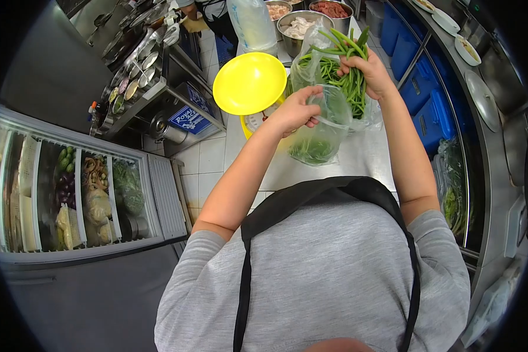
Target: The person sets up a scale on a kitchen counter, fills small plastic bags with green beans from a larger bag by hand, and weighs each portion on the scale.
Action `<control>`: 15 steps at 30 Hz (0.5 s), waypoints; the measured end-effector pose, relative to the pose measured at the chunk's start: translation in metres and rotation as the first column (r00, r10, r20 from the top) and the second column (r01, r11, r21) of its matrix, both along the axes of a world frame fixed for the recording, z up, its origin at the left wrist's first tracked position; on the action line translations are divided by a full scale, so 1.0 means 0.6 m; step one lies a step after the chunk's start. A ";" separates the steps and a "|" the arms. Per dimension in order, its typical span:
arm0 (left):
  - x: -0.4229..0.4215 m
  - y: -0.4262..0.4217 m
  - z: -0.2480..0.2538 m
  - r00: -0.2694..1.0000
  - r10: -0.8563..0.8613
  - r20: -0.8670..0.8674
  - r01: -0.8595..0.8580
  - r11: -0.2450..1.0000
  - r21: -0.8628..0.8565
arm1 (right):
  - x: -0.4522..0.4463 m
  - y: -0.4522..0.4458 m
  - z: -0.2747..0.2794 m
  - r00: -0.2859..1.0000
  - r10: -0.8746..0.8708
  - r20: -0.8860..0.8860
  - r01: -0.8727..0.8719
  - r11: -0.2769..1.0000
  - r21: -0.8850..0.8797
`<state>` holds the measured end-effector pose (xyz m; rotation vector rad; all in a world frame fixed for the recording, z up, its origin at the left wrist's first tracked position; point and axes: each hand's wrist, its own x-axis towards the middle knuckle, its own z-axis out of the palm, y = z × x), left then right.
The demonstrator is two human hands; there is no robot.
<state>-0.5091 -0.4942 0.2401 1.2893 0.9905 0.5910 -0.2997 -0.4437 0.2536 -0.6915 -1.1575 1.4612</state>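
My right hand (362,69) is closed around a bunch of green beans (345,42), held above a larger clear bag. More green beans (353,92) lie in that larger plastic bag (304,71). With my left hand (301,110) I pinch the rim of a smaller clear plastic bag (328,132), which stands on the metal table with its mouth up. Green pieces gather at its bottom; they look like beans, seen through the plastic. Left of the bags, a yellow plastic bowl (249,83) sits tilted over another yellow container, close to my left forearm.
Steel pots with meat (299,26) stand at the table's (358,158) far end beside a roll of plastic bags (251,26). A glass-front fridge (76,193) is on the left, blue bins (422,88) under the right counter. Another person (214,12) stands at the far left.
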 end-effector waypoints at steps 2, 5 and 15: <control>0.011 0.007 0.006 0.999 -0.036 -0.022 0.036 0.999 -0.002 | 0.005 0.002 0.018 0.998 0.004 0.063 -0.009 0.997 0.077; 0.019 0.015 0.011 0.997 -0.035 -0.072 0.035 0.999 -0.001 | 0.035 -0.001 0.029 0.978 -0.052 0.203 0.040 0.997 0.064; 0.035 0.044 -0.022 0.963 0.193 -0.191 -0.007 0.721 0.693 | 0.062 0.003 -0.024 0.898 0.059 0.435 -0.003 0.992 -0.130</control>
